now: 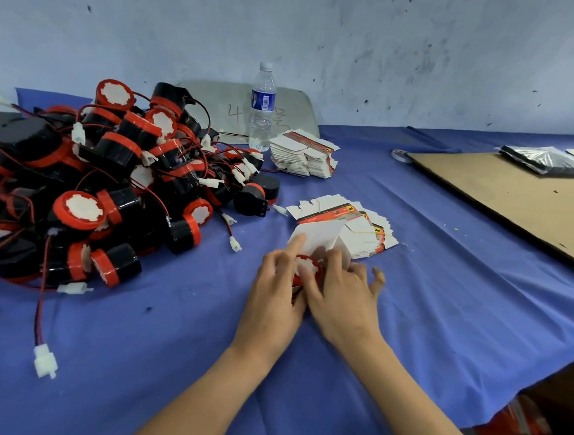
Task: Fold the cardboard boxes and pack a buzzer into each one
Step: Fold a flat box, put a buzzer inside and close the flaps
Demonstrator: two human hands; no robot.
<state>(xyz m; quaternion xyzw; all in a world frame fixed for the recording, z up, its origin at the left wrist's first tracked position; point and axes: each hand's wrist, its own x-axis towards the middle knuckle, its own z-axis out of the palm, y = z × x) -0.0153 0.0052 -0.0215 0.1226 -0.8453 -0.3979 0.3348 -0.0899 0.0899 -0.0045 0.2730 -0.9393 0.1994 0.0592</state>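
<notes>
Blue tablecloth (165, 345), buzzer heap (115, 150), handwritten "4" on grey board (218, 109) behind bottle (263, 109)

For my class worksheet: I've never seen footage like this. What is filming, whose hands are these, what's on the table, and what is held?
There is no machine: one camera worn on a person's head looks down at their bare hands. The left hand and right hand together grip a red-rimmed buzzer at a half-folded white box. On the blue cloth are a pile of buzzers with wires, two stacks of flat boxes, a water bottle and a cardboard sheet.
</notes>
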